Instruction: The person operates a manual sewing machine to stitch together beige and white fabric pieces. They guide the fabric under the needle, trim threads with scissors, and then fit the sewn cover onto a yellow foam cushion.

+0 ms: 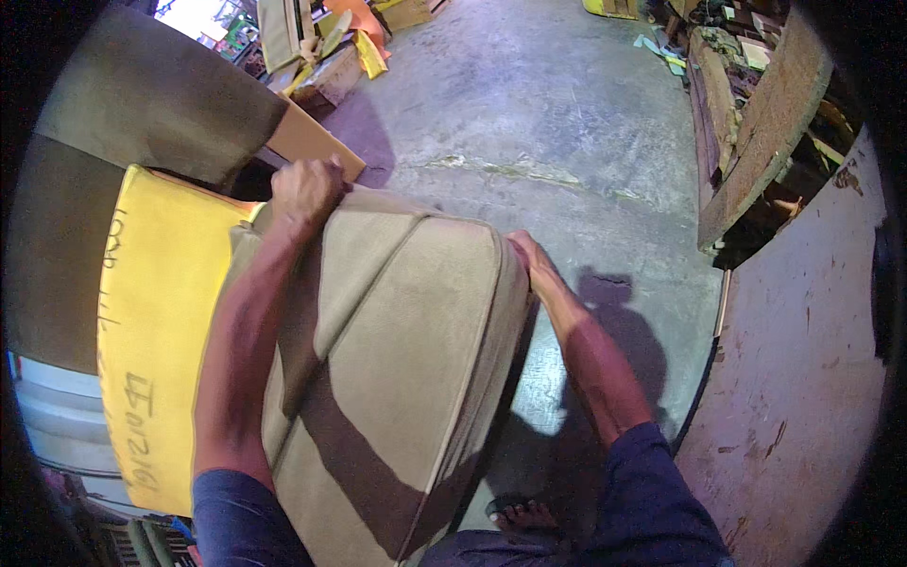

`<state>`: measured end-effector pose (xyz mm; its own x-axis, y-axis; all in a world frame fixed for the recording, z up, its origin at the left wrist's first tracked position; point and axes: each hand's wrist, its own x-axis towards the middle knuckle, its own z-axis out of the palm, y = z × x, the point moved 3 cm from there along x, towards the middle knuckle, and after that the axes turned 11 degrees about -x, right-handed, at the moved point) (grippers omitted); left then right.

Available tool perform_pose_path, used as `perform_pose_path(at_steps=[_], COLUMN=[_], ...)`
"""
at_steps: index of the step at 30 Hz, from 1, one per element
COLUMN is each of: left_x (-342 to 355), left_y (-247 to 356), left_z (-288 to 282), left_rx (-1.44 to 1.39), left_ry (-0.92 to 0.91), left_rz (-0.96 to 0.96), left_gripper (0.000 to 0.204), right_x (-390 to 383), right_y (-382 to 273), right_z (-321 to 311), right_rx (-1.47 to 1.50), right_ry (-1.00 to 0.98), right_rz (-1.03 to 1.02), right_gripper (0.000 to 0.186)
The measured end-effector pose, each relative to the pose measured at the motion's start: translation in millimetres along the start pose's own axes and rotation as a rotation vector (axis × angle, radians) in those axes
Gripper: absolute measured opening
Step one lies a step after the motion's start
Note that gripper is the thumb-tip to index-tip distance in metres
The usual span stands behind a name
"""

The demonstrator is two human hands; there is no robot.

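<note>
Tan upholstered seat cushion (397,378) held tilted above concrete floor (567,123), beside yellow foam slab (156,331). Left hand (304,189) clenched over far top corner; right hand (529,260) clamped on right edge. Cushion best kept level, both grips firm, bare foot (524,515) kept clear.

- Grey concrete floor (567,104), stained and scuffed, with a dark shadow at near right.
- Rough wooden planks (770,123) lean at far right.
- Reddish worn panel (803,378) at near right.
- Cardboard scraps (350,47) piled at far left, daylight beyond.
</note>
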<state>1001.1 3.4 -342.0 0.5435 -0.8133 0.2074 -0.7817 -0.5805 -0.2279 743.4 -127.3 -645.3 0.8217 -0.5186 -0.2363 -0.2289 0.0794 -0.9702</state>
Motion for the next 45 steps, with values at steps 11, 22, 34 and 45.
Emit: perform_pose_path(at_steps=[11,22,34,45], left_x=[83.7,-40.5,-545.8,-1125.8], left_y=[-46.9,157.4,-159.5,-168.9], left_z=[76.0,-26.2,-201.9,-165.1], left_rx=[0.249,-0.376,-0.243,-1.128], left_ry=[-0.194,-0.53,0.07,0.564], left_rz=[0.13,0.092,-0.461,-2.013], left_gripper=[0.043,0.082,0.033,0.069], right_x=[52.9,49.1,119.7,41.8], right_y=[10.3,13.0,-71.6,-396.6], right_z=[33.2,21.8,-16.9,170.9], right_rx=[-0.117,-0.157,-0.958,-1.115], right_ry=[-0.044,-0.149,0.086,0.231], right_rz=[-0.058,-0.15,-0.513,-1.366], right_gripper=[0.058,0.043,0.039,0.044])
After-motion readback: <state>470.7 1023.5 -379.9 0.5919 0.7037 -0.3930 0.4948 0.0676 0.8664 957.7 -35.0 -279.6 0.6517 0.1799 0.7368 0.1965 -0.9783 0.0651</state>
